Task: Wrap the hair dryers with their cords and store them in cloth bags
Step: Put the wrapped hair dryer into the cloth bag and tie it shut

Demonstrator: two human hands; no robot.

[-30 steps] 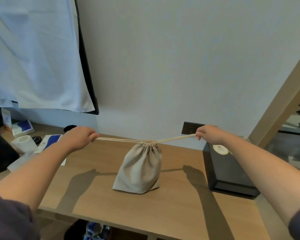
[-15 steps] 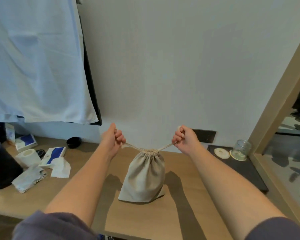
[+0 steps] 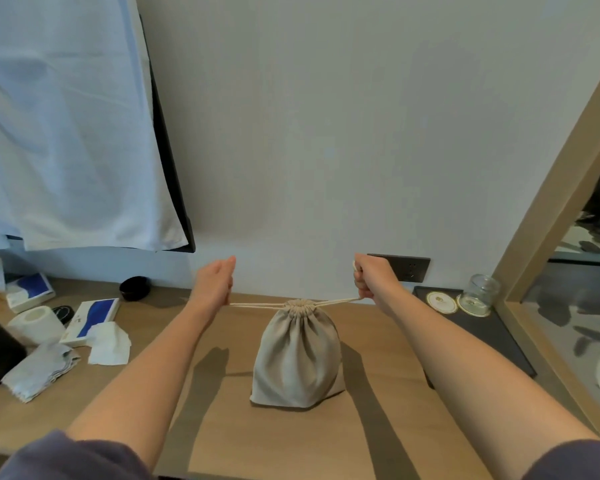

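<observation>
Left hand (image 3: 213, 284) fisted on left run of pale drawstring cord (image 3: 257, 305). Beige cloth drawstring bag (image 3: 297, 355) upright mid light wooden desk (image 3: 291, 441), mouth gathered; contents hidden, presumably dryer. Right hand (image 3: 373, 277) clenched on right cord. Advice: pull level, equal force, else bag tips.

Glass jar (image 3: 481, 293), toilet roll (image 3: 35, 324), tissues (image 3: 109, 342)

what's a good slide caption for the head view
Both hands, left and right, pull the drawstrings of a beige cloth bag shut on a wooden desk.
</observation>
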